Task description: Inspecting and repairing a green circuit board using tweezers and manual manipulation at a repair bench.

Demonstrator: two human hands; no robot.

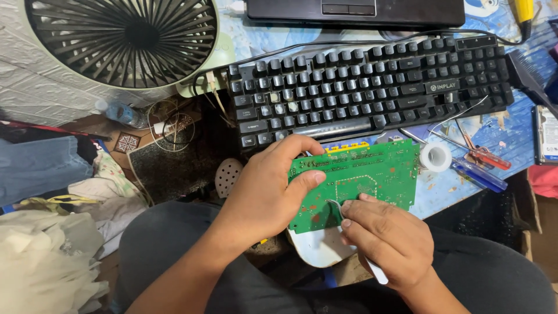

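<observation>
Head view showed the left hand (264, 195) clamped on the near-left edge of a green circuit board (372, 174), thumb pressed flat on its top face and the other fingers curled over its far edge. The board sat tilted at the desk's (511, 134) near edge, just in front of a black keyboard (372, 87). The right hand (386, 241) had its fingers pinched together on metal tweezers (337, 206), whose tips touched the board just beyond the thumb of that hand. Judged step: probing or picking at a spot on the board's lower middle. Any further work at that spot would call for a steady left grip and fine tip pressure, since the board was only part-supported. A solder roll (436, 157) and red-handled screwdriver (488, 157) lay right of the fingers.
</observation>
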